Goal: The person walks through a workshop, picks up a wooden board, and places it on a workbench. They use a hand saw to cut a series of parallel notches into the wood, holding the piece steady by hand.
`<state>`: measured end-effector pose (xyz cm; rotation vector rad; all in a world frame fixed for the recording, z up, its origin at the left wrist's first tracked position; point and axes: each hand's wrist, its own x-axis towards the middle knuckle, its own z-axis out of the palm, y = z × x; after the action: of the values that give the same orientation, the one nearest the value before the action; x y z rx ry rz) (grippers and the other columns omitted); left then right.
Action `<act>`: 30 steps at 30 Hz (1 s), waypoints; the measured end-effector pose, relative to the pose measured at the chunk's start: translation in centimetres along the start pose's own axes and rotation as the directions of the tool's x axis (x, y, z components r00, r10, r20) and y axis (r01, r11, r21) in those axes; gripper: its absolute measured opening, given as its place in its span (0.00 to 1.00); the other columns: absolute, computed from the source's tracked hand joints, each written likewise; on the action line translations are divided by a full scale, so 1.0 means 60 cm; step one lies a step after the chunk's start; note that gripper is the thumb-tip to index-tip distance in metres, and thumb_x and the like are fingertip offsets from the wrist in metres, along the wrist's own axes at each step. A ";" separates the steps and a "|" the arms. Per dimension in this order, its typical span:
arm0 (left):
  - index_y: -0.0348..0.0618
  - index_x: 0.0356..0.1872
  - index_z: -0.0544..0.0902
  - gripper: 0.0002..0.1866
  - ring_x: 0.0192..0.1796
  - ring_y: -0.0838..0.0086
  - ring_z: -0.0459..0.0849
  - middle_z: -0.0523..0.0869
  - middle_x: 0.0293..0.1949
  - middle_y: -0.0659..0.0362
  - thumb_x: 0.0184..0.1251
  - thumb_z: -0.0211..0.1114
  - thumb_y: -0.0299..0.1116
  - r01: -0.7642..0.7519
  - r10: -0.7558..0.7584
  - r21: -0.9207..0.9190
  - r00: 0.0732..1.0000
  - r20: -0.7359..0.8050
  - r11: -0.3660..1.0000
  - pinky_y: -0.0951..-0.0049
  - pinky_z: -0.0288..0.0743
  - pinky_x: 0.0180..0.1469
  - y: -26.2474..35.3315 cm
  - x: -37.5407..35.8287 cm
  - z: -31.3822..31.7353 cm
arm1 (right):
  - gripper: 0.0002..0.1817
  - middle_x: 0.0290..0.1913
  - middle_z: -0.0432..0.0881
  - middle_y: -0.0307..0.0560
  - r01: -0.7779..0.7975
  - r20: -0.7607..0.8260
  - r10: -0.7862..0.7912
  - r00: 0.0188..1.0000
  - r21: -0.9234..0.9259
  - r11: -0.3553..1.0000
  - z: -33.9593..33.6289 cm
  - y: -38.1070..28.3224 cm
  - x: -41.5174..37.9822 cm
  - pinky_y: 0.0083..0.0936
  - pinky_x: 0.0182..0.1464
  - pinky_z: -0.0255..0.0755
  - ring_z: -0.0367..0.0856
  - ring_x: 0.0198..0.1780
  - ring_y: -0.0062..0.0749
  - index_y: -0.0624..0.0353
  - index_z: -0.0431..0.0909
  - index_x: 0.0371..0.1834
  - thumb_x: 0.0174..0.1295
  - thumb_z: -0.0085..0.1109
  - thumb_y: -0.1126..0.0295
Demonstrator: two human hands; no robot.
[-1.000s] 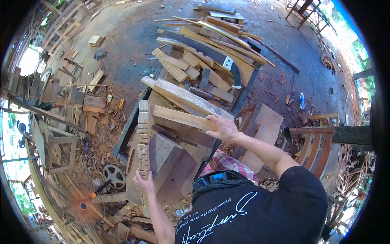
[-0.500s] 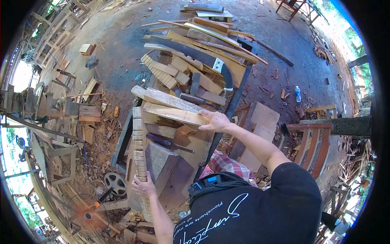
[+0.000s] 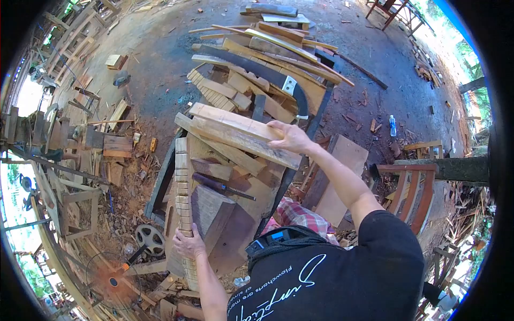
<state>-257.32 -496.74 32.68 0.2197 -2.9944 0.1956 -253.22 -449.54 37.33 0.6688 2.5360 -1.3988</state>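
Observation:
My right hand grips the end of a pale wooden board, which lies on top of a longer plank across the workbench. My left hand holds the near end of a long notched wooden strip that runs along the bench's left side. Between the hands lie a dark chisel-like tool and a thick dark wood block.
A heap of boards and curved pieces with a long dark curved blade fills the bench's far end. Scraps litter the dirt floor. A fan stands lower left, a wooden chair frame to the right, timber racks on the left.
My right hand has moved the pale board away from me, from the bench's middle up onto the longer plank. My left hand has stayed on the notched strip.

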 end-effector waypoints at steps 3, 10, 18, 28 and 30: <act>0.51 0.54 0.74 0.37 0.50 0.56 0.75 0.75 0.49 0.56 0.52 0.62 0.68 0.002 -0.002 -0.014 1.000 -0.002 1.000 0.52 0.70 0.49 -0.003 0.001 0.002 | 0.33 0.54 0.74 0.57 0.126 -0.071 -0.142 0.987 -0.200 0.972 0.039 0.034 0.023 0.40 0.61 0.67 0.72 0.57 0.52 0.49 0.72 0.60 0.51 0.67 0.50; 0.49 0.57 0.73 0.37 0.52 0.55 0.76 0.75 0.50 0.55 0.54 0.62 0.66 0.013 -0.011 -0.027 0.999 0.044 1.000 0.52 0.71 0.49 0.006 -0.001 -0.016 | 0.31 0.52 0.69 0.51 -0.120 -0.607 -0.052 0.793 -0.239 0.964 0.007 0.090 0.055 0.47 0.53 0.68 0.69 0.56 0.49 0.49 0.72 0.58 0.51 0.67 0.51; 0.49 0.56 0.74 0.35 0.52 0.59 0.76 0.76 0.50 0.56 0.57 0.60 0.66 -0.042 0.045 0.117 0.999 -0.018 0.992 0.55 0.72 0.48 -0.011 -0.001 0.016 | 0.39 0.52 0.67 0.56 -0.450 -0.763 0.139 0.631 -0.215 0.866 -0.056 0.126 0.124 0.48 0.50 0.71 0.69 0.54 0.54 0.55 0.63 0.60 0.46 0.71 0.53; 0.52 0.55 0.74 0.35 0.49 0.61 0.77 0.75 0.45 0.58 0.56 0.60 0.67 -0.052 0.063 0.123 0.994 -0.087 0.991 0.56 0.72 0.46 -0.025 0.006 0.039 | 0.38 0.49 0.75 0.65 -0.349 -0.554 0.333 0.763 0.080 0.934 -0.096 0.135 0.156 0.42 0.54 0.74 0.76 0.52 0.57 0.65 0.61 0.57 0.41 0.69 0.65; 0.52 0.56 0.73 0.35 0.49 0.62 0.77 0.74 0.45 0.58 0.56 0.60 0.67 -0.065 0.081 0.133 0.990 -0.119 0.989 0.56 0.72 0.46 -0.029 0.008 0.046 | 0.39 0.41 0.81 0.62 -0.255 -0.550 0.309 0.776 0.174 0.951 -0.092 0.152 0.165 0.36 0.49 0.77 0.81 0.41 0.52 0.68 0.62 0.55 0.38 0.70 0.66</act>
<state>-257.87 -498.89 30.22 0.1067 -2.8707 0.3966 -257.41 -437.77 29.92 1.6374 2.6166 -1.3574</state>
